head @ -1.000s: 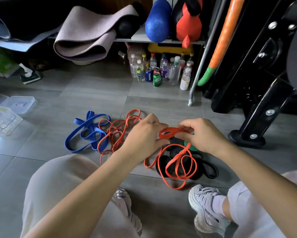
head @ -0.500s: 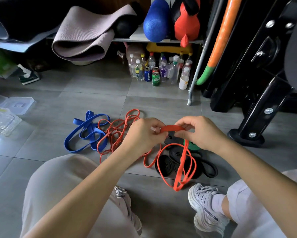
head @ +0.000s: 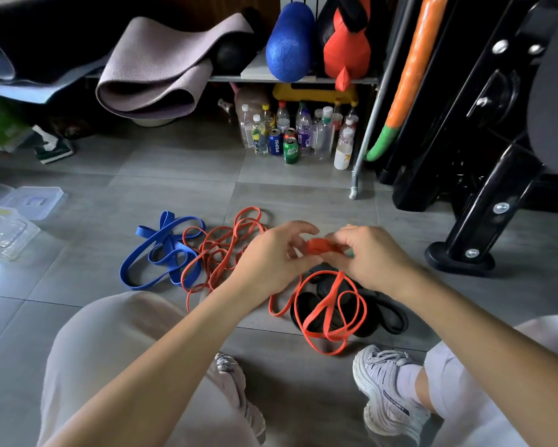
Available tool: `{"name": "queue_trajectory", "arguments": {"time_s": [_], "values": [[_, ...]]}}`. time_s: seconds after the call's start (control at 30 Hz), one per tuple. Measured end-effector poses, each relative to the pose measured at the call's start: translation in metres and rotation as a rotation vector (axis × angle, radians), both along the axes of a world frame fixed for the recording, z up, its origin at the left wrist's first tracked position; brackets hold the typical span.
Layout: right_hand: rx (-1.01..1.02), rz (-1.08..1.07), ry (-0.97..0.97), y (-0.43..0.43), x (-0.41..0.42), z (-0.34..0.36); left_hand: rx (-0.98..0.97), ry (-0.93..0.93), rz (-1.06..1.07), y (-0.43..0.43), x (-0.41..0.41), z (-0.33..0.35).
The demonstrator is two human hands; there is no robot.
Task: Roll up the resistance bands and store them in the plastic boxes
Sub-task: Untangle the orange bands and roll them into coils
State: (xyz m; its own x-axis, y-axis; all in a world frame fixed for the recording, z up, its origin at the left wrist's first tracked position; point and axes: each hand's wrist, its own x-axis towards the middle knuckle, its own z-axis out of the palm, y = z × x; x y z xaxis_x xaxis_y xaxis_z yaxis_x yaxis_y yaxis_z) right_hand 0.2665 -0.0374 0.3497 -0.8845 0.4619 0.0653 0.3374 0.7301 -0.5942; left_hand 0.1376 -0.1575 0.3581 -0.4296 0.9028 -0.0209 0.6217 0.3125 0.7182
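Both hands meet above the floor over an orange resistance band (head: 330,312). My right hand (head: 366,256) pinches a small rolled-up start of that band, and my left hand (head: 272,253) touches the roll with thumb and fingertips, its upper fingers spread. The rest of the band hangs in loose loops down to the floor. Under those loops lies a black band (head: 390,312). Another tangle of orange bands (head: 219,250) and a blue band (head: 156,253) lie to the left. Clear plastic boxes (head: 5,233) sit at the far left.
A clear lid (head: 34,201) lies beside the boxes. Bottles and cans (head: 298,133) stand under a shelf with a rolled mat (head: 161,66). A black machine base (head: 461,258) is close on the right. My knees and shoes (head: 387,388) frame the bands.
The flat end of the orange band held between my hands has been wound into a small roll. The hanging loops have drawn up and shifted slightly.
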Motion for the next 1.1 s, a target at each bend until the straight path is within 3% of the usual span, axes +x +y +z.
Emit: {"name": "queue_trajectory", "arguments": {"time_s": [0.07,0.13,0.37,0.47,0.57,0.63,0.73,0.77,0.83,0.9,0.97,1.1], "values": [[0.102,0.066,-0.057,-0.002,-0.002,-0.001,-0.042,0.114,-0.042,-0.001,0.001,-0.001],[0.059,0.032,-0.028,-0.003,-0.002,0.004,0.012,0.052,-0.019,0.000,0.000,-0.001],[-0.574,-0.108,0.326,0.003,-0.002,0.016,0.357,-0.790,0.196,0.005,-0.008,0.005],[-0.635,-0.150,0.428,-0.005,-0.006,0.015,0.389,-1.065,0.222,0.009,0.000,0.001],[-0.531,-0.174,0.442,-0.004,-0.007,0.010,0.341,-1.187,0.189,0.011,0.007,-0.002],[-0.355,-0.166,0.375,-0.001,-0.005,0.006,0.285,-1.007,0.183,0.012,0.005,-0.003],[-0.049,-0.100,0.205,0.005,-0.002,0.003,0.158,-0.140,0.127,0.011,-0.004,-0.002],[0.033,-0.058,0.163,0.006,-0.001,0.002,0.140,0.061,0.069,0.010,-0.004,0.000],[0.154,0.022,0.112,0.004,-0.001,0.001,0.101,0.253,-0.051,0.008,-0.001,0.003],[0.172,0.036,0.103,0.001,-0.002,0.000,0.059,0.325,-0.064,0.007,0.000,0.003],[0.057,-0.020,0.141,0.001,-0.002,0.005,0.097,0.271,-0.013,0.006,-0.001,0.002],[-0.200,-0.106,0.223,0.006,-0.001,0.012,0.280,-0.292,0.127,0.007,-0.004,0.013]]}}
